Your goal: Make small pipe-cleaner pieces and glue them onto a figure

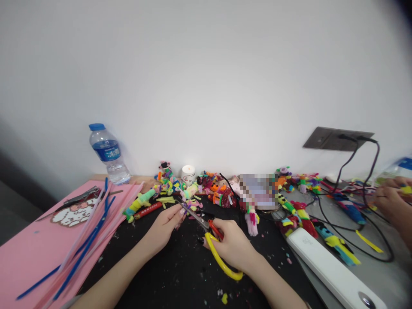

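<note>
My right hand (233,244) is closed around a pair of scissors (196,216) with red and yellow handles; the thick yellow loop curves down below my fingers. The metal blades point up and left, toward my other hand. My left hand (167,223) is pinched at the blades, and what lies between its fingertips is too small to make out. Just beyond the fingertips is a small purple and yellow fuzzy figure (190,198). A green and yellow pipe-cleaner figure (140,204) lies to the left, beside a red stick-like object (149,210).
Blue pipe cleaners (93,234) lie across a pink board (41,227) on the left, near a water bottle (109,152). Along the wall are several fuzzy figures and a white cup-like roll (188,175). At right are a long white device (331,268), black cables and another person's hand (391,206).
</note>
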`<state>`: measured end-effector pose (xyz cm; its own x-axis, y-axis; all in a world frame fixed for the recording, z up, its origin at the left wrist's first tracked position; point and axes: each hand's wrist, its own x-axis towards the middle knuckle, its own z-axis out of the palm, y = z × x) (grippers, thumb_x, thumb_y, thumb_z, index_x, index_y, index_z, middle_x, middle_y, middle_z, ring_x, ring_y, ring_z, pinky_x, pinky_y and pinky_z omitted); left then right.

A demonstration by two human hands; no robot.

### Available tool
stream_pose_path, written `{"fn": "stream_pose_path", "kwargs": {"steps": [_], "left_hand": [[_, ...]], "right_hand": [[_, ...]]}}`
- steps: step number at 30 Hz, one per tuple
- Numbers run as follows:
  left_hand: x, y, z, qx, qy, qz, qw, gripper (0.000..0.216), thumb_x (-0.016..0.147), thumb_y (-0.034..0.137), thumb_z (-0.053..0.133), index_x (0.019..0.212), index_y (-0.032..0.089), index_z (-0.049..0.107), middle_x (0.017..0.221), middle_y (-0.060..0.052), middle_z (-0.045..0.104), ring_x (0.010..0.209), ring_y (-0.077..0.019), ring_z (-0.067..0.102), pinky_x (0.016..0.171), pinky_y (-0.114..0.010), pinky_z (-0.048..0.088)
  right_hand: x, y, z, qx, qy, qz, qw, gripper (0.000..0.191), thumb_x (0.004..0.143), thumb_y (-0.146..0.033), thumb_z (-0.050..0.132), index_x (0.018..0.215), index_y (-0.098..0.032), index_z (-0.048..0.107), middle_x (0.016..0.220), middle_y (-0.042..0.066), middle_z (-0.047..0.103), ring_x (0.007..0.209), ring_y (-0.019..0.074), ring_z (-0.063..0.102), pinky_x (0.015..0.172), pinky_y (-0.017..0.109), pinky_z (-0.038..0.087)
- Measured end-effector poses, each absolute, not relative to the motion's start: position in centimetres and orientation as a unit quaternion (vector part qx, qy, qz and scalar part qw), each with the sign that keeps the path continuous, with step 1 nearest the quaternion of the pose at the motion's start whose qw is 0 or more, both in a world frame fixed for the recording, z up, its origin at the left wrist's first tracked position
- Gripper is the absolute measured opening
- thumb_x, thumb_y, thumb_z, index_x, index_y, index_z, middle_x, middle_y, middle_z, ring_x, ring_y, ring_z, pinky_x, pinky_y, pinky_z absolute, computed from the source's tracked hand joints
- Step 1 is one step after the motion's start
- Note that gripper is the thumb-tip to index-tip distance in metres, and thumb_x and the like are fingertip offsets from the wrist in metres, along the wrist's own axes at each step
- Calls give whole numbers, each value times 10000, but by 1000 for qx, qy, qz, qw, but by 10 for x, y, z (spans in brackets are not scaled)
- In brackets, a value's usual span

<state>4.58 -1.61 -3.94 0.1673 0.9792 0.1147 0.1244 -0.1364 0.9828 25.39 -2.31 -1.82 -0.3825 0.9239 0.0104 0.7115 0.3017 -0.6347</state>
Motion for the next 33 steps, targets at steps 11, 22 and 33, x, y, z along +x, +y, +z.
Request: {"fn": "stream_pose_path", "kwargs": {"steps": [11, 22, 33], "left_hand": [[46, -16, -38, 591, 453, 456, 487, 318, 838, 438, 438, 648, 184, 457, 588, 49, 348, 533, -113, 306, 510, -225, 274], [42, -15, -34, 601, 542, 461, 364, 278, 840, 412, 451, 717, 188, 560, 604, 26, 467, 572, -155, 436, 556, -248, 347], [24, -7, -31, 581, 605, 501, 213, 280, 798, 334, 521, 1025, 220, 637, 831, -35, 658, 842, -236, 588, 816, -350, 422]], "right_hand": [[255, -20, -12, -503, -783, 294, 218, 355, 747, -371, 547, 541, -178, 331, 506, -69, 273, 498, 74, 219, 440, 213, 168], [254, -19, -14, -545, -773, 237, 223, 252, 716, -359, 566, 699, -208, 364, 624, -42, 444, 533, 102, 349, 480, 204, 252], [256, -19, -15, -548, -765, 232, 247, 250, 742, -330, 528, 664, -210, 323, 606, -44, 430, 529, 109, 368, 503, 213, 274]]}}
